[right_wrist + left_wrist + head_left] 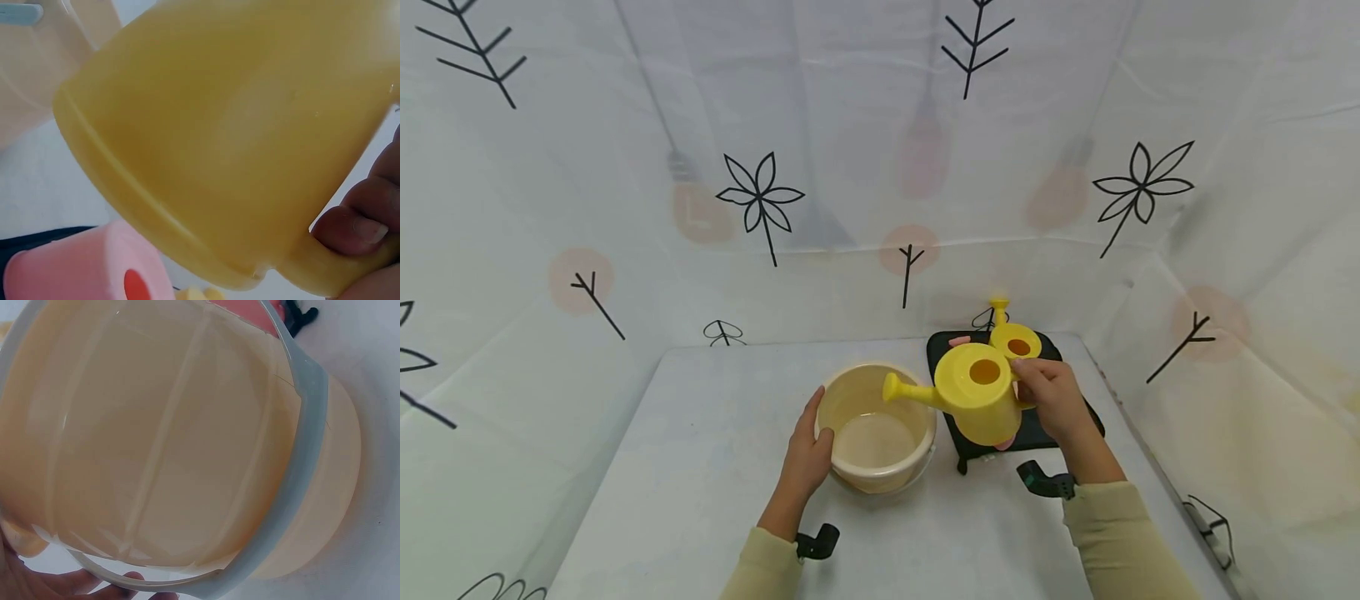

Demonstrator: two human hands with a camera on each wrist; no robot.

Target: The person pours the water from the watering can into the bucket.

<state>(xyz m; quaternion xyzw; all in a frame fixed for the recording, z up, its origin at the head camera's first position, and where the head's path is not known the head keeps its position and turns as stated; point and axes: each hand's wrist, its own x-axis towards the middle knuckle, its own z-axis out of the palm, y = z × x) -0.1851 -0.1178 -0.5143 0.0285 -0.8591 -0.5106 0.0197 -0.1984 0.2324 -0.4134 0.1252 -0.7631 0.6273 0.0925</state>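
Note:
A cream plastic bucket (868, 479) stands on the white table, its open top facing up. My left hand (811, 458) grips the left side of its rim, thumb toward me. In the left wrist view the bucket's grey handle (306, 437) hangs down around the wall, and fingers reach to it at the bottom. My right hand (1054, 402) holds a yellow watering can (988, 417) by its handle, fingers curled through it in the right wrist view. The can is in the air, its spout (906, 390) pointing left over the bucket's right rim.
A black drawstring bag or mat (1041, 435) lies flat at the right back. On it stands a second yellow watering can (1032, 343). A pink object (69, 269) with a round red opening is also there, mostly hidden from the head view. White printed cloth walls surround the table.

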